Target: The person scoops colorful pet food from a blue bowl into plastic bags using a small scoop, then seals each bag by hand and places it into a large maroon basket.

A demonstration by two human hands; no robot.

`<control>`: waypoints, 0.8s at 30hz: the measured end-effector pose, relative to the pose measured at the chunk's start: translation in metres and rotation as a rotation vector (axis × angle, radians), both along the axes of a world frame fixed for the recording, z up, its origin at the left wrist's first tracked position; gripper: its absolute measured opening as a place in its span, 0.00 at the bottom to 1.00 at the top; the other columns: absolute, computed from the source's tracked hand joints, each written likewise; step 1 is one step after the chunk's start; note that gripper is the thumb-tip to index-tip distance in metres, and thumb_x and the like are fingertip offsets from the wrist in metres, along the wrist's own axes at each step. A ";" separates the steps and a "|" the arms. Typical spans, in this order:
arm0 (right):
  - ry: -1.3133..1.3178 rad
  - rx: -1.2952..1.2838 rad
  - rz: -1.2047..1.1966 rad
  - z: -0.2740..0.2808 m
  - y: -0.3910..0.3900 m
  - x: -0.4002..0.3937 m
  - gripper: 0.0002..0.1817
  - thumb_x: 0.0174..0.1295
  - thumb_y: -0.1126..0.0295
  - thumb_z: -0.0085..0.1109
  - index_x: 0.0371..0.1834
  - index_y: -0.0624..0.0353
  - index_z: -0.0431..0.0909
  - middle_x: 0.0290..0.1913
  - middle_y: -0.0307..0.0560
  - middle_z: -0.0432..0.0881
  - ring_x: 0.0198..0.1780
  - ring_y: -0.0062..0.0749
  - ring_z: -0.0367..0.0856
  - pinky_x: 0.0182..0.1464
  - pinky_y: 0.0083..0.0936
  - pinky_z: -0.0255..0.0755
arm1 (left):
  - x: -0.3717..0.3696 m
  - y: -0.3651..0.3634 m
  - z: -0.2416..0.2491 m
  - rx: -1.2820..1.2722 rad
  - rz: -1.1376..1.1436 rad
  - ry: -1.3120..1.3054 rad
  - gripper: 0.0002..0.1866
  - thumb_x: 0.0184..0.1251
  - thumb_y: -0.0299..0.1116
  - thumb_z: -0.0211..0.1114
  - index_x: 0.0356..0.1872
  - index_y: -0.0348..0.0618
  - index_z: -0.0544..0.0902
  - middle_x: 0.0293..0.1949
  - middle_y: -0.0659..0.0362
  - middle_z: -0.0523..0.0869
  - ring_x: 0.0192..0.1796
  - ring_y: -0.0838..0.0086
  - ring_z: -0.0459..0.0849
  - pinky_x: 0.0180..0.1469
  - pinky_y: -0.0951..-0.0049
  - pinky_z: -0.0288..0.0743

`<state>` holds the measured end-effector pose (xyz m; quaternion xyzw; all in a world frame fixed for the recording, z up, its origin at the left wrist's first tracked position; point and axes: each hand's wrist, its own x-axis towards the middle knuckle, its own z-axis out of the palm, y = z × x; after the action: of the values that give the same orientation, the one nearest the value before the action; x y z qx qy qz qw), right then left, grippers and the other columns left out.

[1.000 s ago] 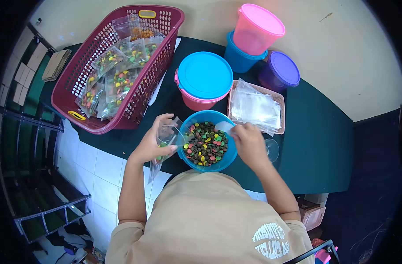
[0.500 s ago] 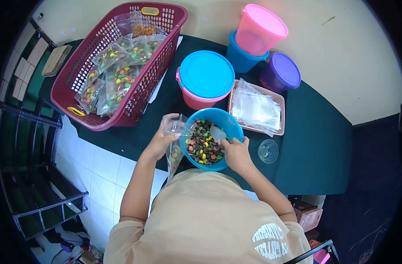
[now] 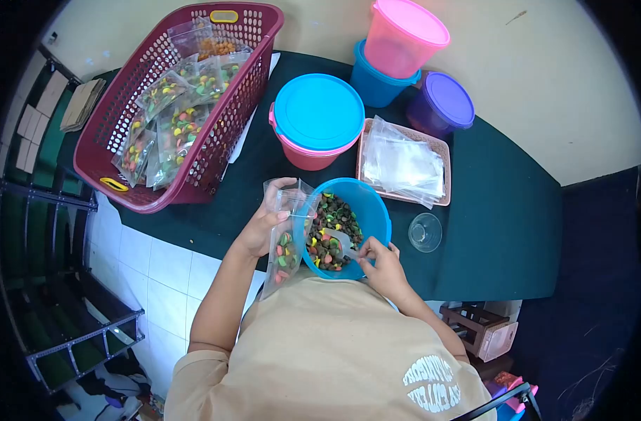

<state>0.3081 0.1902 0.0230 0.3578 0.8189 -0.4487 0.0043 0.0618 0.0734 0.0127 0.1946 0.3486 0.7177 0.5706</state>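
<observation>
My left hand (image 3: 258,230) is closed on the upper part of a clear plastic bag (image 3: 286,242), which hangs upright against the left side of a blue bucket (image 3: 371,203). A small amount of colourful chips lies in the bag's lower part. My right hand (image 3: 385,271) grips the handle of a translucent scoop (image 3: 341,240) at the bucket's near right rim. The scoop's blade rests among brown, green, yellow and pink chips (image 3: 338,216) inside the bucket. The bucket tilts, its contents gathered toward the left and near side.
A maroon basket (image 3: 194,165) of filled bags stands at the left. Behind the bucket are a blue-lidded pink tub (image 3: 319,112), a pink tub (image 3: 406,42) stacked on a blue one (image 3: 376,84), and a purple tub (image 3: 441,105). A tray (image 3: 443,184) holds clear bags; right lies a clear cup (image 3: 425,233).
The scoop has moved down toward the bucket's near side, and my right hand is lower. The bucket tilts more, its chips shifting left. My left hand still holds the bag.
</observation>
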 end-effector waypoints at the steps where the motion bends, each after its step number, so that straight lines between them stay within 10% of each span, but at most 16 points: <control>1: 0.001 -0.001 -0.004 0.001 -0.003 0.001 0.08 0.57 0.75 0.59 0.37 0.54 0.72 0.32 0.42 0.80 0.43 0.38 0.80 0.66 0.61 0.47 | 0.001 0.000 0.002 -0.001 -0.004 0.001 0.41 0.51 0.41 0.70 0.66 0.49 0.57 0.53 0.50 0.71 0.56 0.55 0.77 0.58 0.54 0.73; 4: 0.005 0.325 0.087 0.001 -0.011 -0.002 0.09 0.56 0.76 0.59 0.38 0.56 0.70 0.32 0.43 0.82 0.41 0.38 0.82 0.66 0.50 0.53 | 0.003 0.001 0.008 0.021 -0.026 -0.036 0.41 0.52 0.41 0.70 0.66 0.49 0.57 0.53 0.51 0.71 0.57 0.56 0.76 0.59 0.54 0.73; 9: 0.123 -0.357 -0.091 -0.005 0.001 -0.009 0.07 0.60 0.81 0.56 0.36 0.60 0.69 0.34 0.45 0.81 0.45 0.31 0.84 0.51 0.27 0.70 | 0.005 0.003 0.005 0.005 -0.013 -0.039 0.43 0.50 0.44 0.71 0.66 0.49 0.57 0.54 0.53 0.70 0.57 0.59 0.76 0.61 0.54 0.71; 24: 0.438 -0.950 -0.271 -0.021 -0.008 -0.007 0.05 0.67 0.78 0.47 0.39 0.57 0.62 0.45 0.62 0.82 0.49 0.37 0.82 0.52 0.28 0.71 | 0.004 -0.002 0.005 0.000 -0.030 -0.011 0.43 0.50 0.43 0.71 0.66 0.49 0.58 0.54 0.54 0.70 0.61 0.63 0.69 0.62 0.57 0.68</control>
<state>0.3013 0.1826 0.0017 0.3170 0.4539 -0.8304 -0.0629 0.0656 0.0717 0.0175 0.1958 0.3423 0.7103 0.5831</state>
